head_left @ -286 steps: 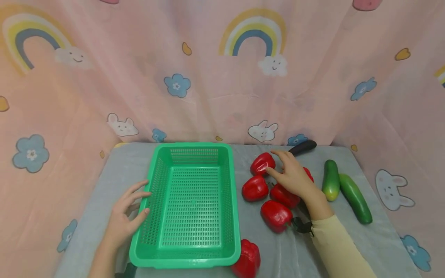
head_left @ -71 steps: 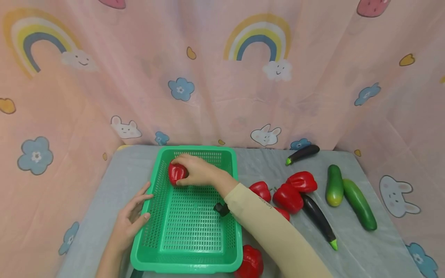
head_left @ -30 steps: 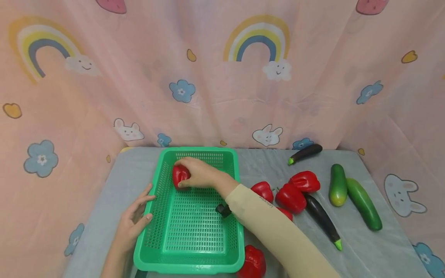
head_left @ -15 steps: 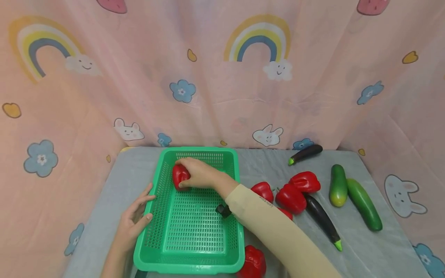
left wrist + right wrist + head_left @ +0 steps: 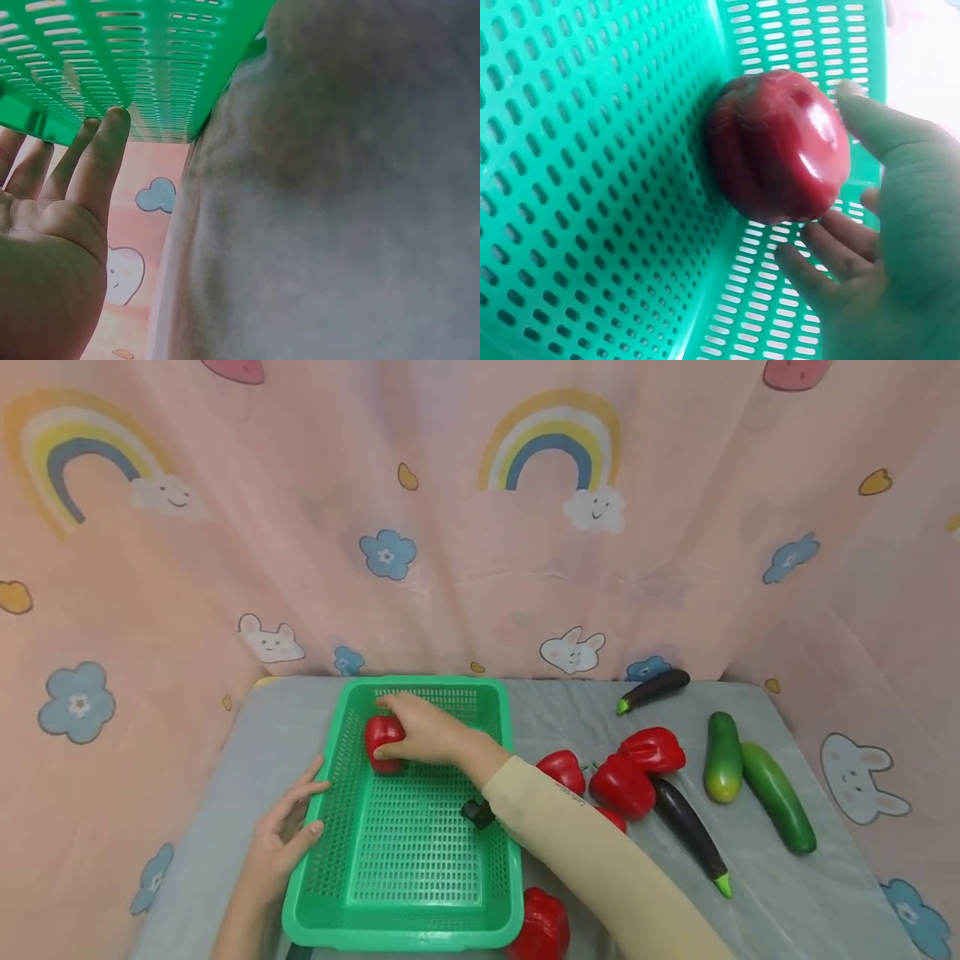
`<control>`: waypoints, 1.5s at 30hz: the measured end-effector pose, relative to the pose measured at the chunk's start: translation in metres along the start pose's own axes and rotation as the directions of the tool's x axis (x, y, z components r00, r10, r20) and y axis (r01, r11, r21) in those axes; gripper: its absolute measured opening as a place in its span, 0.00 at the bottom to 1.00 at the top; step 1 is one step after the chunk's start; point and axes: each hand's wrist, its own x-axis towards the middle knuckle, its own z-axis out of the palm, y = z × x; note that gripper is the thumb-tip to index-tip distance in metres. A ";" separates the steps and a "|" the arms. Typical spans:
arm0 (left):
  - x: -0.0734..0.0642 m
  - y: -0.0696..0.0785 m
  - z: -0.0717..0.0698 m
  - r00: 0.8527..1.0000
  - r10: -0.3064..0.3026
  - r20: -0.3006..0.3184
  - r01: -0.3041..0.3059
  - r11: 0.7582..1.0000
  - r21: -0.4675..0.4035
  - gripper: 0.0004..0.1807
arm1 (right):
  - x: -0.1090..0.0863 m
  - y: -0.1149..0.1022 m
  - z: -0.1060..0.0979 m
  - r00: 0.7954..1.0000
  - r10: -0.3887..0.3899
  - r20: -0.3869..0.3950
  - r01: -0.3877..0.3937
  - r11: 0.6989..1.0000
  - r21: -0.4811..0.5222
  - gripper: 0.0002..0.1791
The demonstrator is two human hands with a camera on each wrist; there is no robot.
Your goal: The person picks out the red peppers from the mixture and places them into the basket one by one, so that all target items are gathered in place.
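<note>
In the head view a red bell pepper sits in the far left corner of the green basket, close to the side wall. My right hand reaches over it with thumb and fingers spread around it. The right wrist view has the thumb at one side of the pepper and loosely bent fingers at the other, not closed on it. At the basket's left side my left hand rests its extended fingertips against the rim; the left wrist view shows those fingers at the perforated wall.
Right of the basket lie several red bell peppers, partly behind the right sleeve. One pepper lies at the near right corner. Two eggplants and two green cucumbers lie farther right. A patterned curtain hangs behind.
Over the earlier frames my right hand went from the peppers on the table into the basket with one pepper. Just now its fingers have loosened and lifted slightly off it. My left hand stays put.
</note>
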 end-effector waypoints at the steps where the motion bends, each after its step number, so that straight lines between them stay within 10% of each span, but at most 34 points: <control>1: 0.000 0.000 0.000 1.000 -0.003 0.001 0.003 1.000 0.004 0.27 | 0.000 -0.001 -0.002 1.000 0.004 -0.016 -0.004 1.000 0.013 0.46; 45: 0.000 -0.004 -0.002 1.000 0.014 -0.021 -0.015 1.000 -0.017 0.28 | -0.078 -0.030 -0.066 0.983 -0.054 -0.177 0.060 0.998 0.029 0.41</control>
